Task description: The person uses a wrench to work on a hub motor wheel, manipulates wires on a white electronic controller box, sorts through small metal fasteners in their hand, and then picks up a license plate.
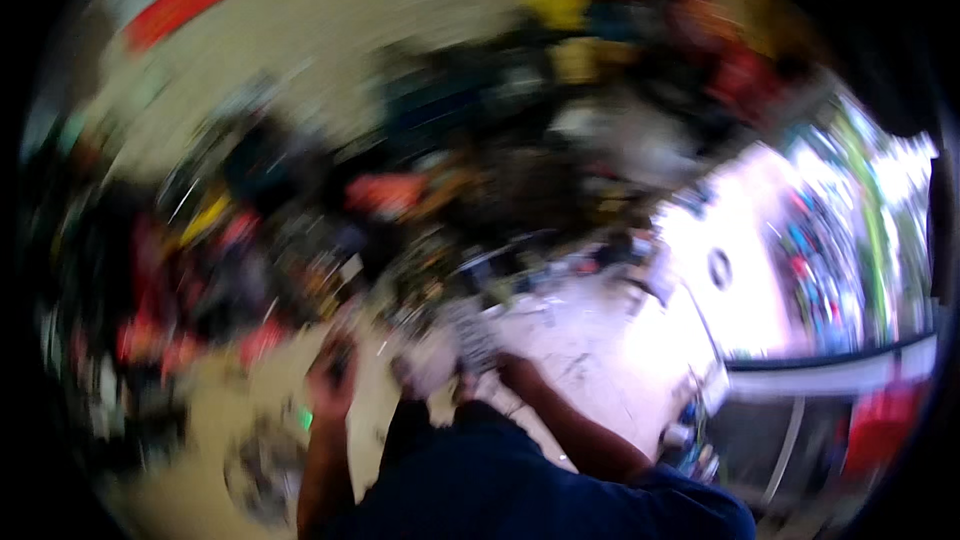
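Note:
The whole view is smeared by motion. My left hand [333,375] is raised in front of me on the left, its fingers curled around a small dark thing [341,358] whose kind the blur hides. My right hand [515,372] reaches inward from the right. Just beyond its fingertips is a flat grey patterned piece [473,340]. Whether the hand grips it, touches it or only hovers by it, I cannot tell. Between the two hands, my feet [402,372] show on the pale floor [560,335].
A dense jumble of parts and tools [430,265] stretches along the wall ahead, with an orange-red thing [385,195] in it. A round, wheel-like object [265,465] lies at the lower left. Bright daylight comes through an opening [735,270] on the right.

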The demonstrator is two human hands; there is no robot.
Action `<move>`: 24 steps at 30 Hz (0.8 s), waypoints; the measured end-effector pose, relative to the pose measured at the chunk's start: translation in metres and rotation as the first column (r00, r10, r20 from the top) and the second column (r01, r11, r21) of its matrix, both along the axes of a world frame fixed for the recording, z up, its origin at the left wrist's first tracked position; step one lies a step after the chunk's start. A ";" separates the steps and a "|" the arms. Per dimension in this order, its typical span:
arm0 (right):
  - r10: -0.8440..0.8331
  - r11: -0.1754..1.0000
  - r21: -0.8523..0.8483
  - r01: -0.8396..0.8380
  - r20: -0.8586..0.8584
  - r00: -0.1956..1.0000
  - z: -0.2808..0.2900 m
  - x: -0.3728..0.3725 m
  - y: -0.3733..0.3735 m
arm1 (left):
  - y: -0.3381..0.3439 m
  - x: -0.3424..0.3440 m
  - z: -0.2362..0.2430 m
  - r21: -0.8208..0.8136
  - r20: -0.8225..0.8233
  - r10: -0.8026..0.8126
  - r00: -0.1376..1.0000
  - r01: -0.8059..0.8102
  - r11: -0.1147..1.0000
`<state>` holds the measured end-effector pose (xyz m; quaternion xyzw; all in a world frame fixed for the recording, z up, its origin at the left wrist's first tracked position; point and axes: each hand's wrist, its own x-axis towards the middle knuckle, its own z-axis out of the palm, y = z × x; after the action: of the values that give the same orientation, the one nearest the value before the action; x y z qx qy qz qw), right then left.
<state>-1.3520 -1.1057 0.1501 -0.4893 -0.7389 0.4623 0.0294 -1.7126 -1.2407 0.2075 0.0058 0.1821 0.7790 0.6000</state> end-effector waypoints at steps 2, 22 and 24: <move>-0.495 0.752 -0.536 0.382 -0.079 0.865 -0.035 0.000 -0.008 | -0.006 0.021 0.027 -0.109 0.146 0.023 0.989 -0.007 0.994; -0.304 0.310 -0.416 0.855 -0.895 -0.325 0.307 0.413 0.130 | 0.149 0.173 0.024 -0.387 0.012 -0.265 0.964 0.249 0.888; -0.306 0.335 -0.399 0.854 -0.903 -0.302 0.329 0.431 0.119 | 0.167 0.190 0.028 -0.380 0.023 -0.297 0.955 0.283 0.880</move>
<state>-0.9214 -0.9869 0.4790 -0.3720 -0.2301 0.3675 0.8207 -1.5230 -1.0738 0.2358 -0.0692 0.3371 0.6300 0.6961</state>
